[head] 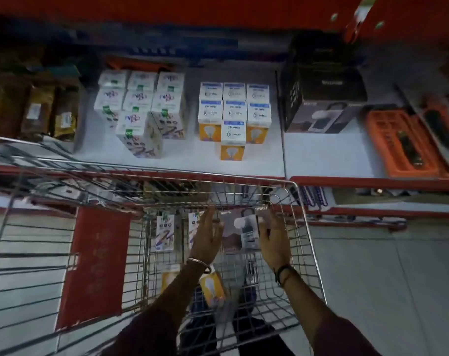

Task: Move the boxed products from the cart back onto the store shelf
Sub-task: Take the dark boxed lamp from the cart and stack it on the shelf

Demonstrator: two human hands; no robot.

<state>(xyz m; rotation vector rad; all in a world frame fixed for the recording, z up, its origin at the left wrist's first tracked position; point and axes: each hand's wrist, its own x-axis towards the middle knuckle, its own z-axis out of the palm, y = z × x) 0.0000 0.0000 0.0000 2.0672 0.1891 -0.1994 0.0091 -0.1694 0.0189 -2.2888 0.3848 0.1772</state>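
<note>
Inside the wire cart [309, 227] both my hands clasp a grey lantern box [240, 231]: my left hand [206, 235] presses its left side and my right hand [273, 238] presses its right side. Two white patterned boxes [164, 233] stand against the cart's far wall left of my hands. Two orange bulb boxes [213, 287] lie lower in the cart under my left wrist. On the white shelf [321, 155] stand white patterned boxes [141, 109], orange bulb boxes [233, 116], and a matching grey lantern box [321, 116].
A black crate-like box [318, 70] stands behind the lantern box on the shelf. Orange packaged tools [403, 142] lie at the right, brown packets [38, 109] at the left. A red panel [95, 265] hangs on the cart's left side. Lower shelves with a red edge run behind the cart.
</note>
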